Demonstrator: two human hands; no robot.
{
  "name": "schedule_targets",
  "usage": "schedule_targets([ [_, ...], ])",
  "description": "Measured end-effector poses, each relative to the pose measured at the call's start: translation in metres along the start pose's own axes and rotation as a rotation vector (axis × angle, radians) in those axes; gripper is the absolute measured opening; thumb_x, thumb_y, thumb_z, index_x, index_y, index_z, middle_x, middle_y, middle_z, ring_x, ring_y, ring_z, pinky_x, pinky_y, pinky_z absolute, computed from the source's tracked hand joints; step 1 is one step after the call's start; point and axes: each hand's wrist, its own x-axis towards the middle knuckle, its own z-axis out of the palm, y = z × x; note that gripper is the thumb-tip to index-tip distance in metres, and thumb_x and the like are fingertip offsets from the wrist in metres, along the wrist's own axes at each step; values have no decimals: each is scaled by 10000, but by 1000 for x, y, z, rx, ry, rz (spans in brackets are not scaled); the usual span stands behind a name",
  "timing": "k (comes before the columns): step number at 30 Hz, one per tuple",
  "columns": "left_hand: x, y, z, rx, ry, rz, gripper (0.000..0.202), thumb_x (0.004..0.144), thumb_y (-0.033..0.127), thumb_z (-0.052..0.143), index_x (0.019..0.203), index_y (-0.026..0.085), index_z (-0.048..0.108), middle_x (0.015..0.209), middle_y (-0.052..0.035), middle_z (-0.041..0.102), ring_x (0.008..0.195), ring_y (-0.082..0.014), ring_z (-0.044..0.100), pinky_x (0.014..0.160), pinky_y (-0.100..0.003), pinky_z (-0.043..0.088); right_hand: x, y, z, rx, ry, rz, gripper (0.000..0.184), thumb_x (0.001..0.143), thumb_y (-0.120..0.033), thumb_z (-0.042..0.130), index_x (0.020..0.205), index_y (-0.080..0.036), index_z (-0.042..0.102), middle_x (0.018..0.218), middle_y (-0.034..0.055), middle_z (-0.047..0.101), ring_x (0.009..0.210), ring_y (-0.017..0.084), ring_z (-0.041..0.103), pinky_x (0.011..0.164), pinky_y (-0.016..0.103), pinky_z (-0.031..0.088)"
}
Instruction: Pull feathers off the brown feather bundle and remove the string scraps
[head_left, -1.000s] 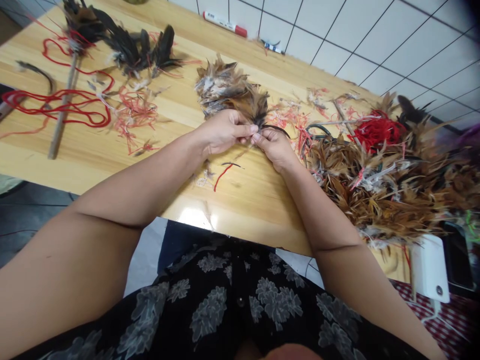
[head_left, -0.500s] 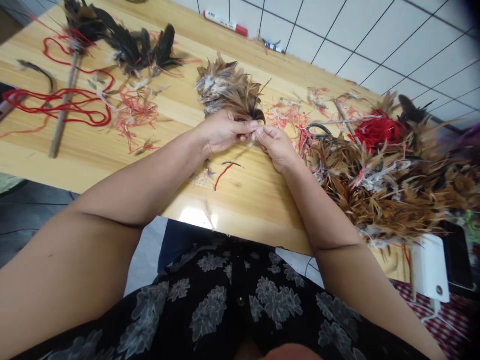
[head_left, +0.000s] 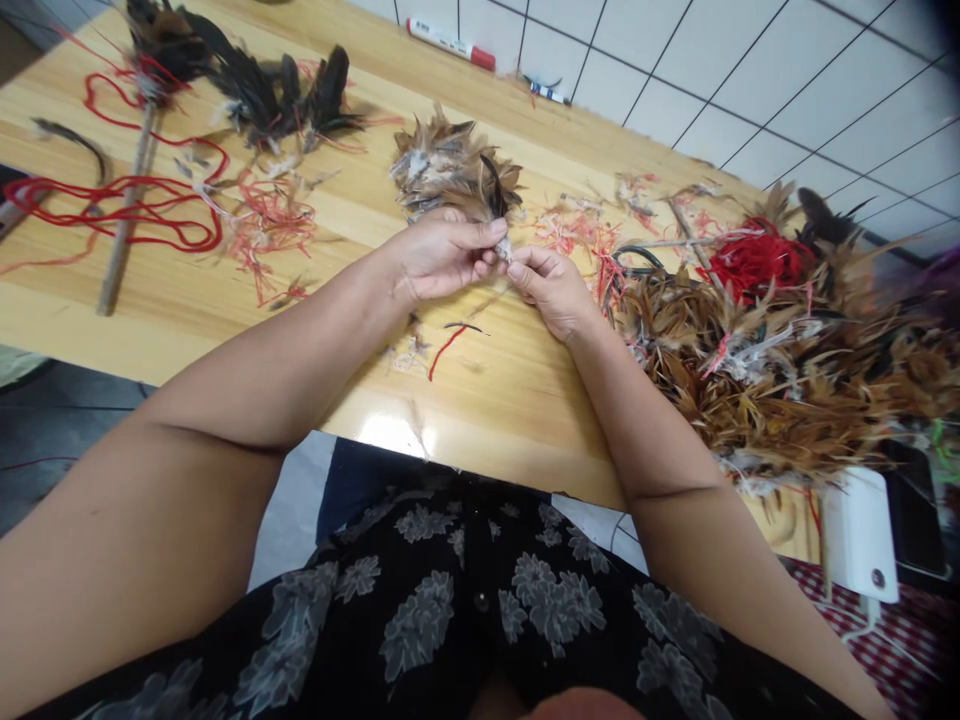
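Between the thumb and fingers of my left hand (head_left: 457,255) is a dark feather (head_left: 493,188), pointing up and away, with pale fluff at its base. My right hand (head_left: 553,288) pinches at that fluffy base, close against the left fingertips. Whether the right fingers hold the quill end or some fluff is too small to tell. Just behind my hands lies a bunch of brown and grey feathers (head_left: 442,165) on the table. Nearer my body, a short red cord (head_left: 448,352) and a thin dark quill rest on the wood.
A large heap of brown feathers (head_left: 780,370) covers the right side, with red yarn (head_left: 761,262) on it. At left are a wooden stick (head_left: 129,220), looped red cord (head_left: 172,238) and black feathers (head_left: 262,95). A marker (head_left: 450,45) lies by the tiled wall. A white device (head_left: 861,535) hangs at the right.
The dark feather now stands more upright in my left fingers, and its pale base shows. My left thumb has shifted up slightly, and my fingertips have drawn a little apart.
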Motion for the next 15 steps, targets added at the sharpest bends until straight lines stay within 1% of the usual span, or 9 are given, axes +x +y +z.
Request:
schedule_targets([
  [5, -1, -1, 1, 64, -15, 8, 417, 1005, 190, 980, 686, 114, 722, 709, -42, 715, 610, -88, 647, 585, -218, 504, -3, -7, 7, -4, -8, 3, 750, 696, -906, 960, 764, -259, 587, 806, 17, 674, 913, 202, 695, 811, 324, 607],
  [6, -2, 0, 2, 66, -15, 7, 416, 1021, 178, 962, 688, 114, 720, 705, -39, 715, 609, -83, 641, 584, -213, 504, -3, -6, 7, -6, -13, -1, 742, 713, -900, 955, 770, -256, 590, 819, 20, 682, 915, 200, 695, 813, 321, 605],
  [8, -4, 3, 4, 48, -11, -13, 448, 1104, 108, 834, 674, 106, 709, 686, -40, 706, 605, -67, 629, 566, -185, 484, -2, -2, 5, -13, -22, -17, 727, 754, -901, 926, 785, -249, 606, 833, 21, 687, 913, 189, 687, 799, 305, 590],
  [10, -5, 6, 4, 26, -4, -12, 481, 1143, 50, 732, 667, 106, 696, 669, -38, 698, 604, -59, 625, 552, -163, 461, -1, 3, 2, -15, -18, -41, 730, 783, -921, 889, 796, -242, 621, 807, 9, 656, 869, 168, 655, 750, 280, 556],
  [13, -7, 10, 4, -24, -2, 29, 479, 1103, 27, 773, 657, 140, 643, 649, -14, 687, 608, -67, 616, 547, -157, 453, 2, 10, -2, -5, -1, -66, 759, 771, -957, 865, 808, -236, 631, 731, -27, 563, 756, 131, 557, 660, 252, 478],
  [15, -8, 11, 6, -49, 3, 33, 485, 1099, 11, 757, 654, 155, 630, 636, -10, 684, 602, -69, 609, 539, -151, 458, 2, 10, -2, 8, -1, -78, 779, 740, -967, 879, 810, -233, 627, 730, -34, 552, 749, 123, 537, 646, 246, 456],
])
